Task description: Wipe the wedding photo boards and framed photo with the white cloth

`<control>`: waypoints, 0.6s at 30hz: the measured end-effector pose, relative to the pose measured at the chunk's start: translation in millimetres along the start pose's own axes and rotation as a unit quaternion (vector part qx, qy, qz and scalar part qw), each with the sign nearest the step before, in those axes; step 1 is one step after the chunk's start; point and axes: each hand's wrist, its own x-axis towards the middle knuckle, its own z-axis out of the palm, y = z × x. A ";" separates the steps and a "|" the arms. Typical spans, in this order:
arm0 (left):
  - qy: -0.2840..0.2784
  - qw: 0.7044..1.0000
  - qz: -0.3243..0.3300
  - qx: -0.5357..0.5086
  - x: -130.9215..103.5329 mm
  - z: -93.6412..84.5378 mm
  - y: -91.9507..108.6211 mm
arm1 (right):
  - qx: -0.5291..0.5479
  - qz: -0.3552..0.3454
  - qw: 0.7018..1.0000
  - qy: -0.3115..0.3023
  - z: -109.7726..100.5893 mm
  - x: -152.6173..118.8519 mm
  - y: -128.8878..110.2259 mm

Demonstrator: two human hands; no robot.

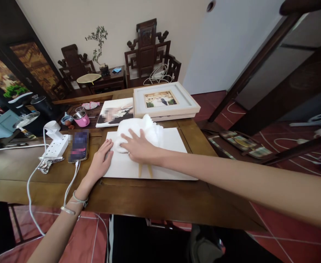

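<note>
A white board (122, 170) lies flat on the wooden table (160, 197), with two yellowish strips (144, 170) visible near its front edge. On top of it rests a bunched white cloth (152, 131), fluffy along its right edge. My right hand (138, 146) lies on the cloth with fingers spread, palm down. The cloth's underside and what it covers are hidden. At the board's left edge, my left hand (102, 159) rests with fingers stretched out, holding nothing.
Behind the board are a framed picture (163, 100) and a photo print (115, 112). To the left are a phone (79, 146) on a charging cable, a power strip (56, 145), a pink mug (81, 118) and a kettle (41, 106). Dark carved chairs (146, 47) stand by the wall.
</note>
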 end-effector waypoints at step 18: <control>0.026 1.000 -0.001 -0.016 -0.7 -0.2 2.6 | 0.057 0.004 0.998 -0.033 -9.1 -24.1 -14.1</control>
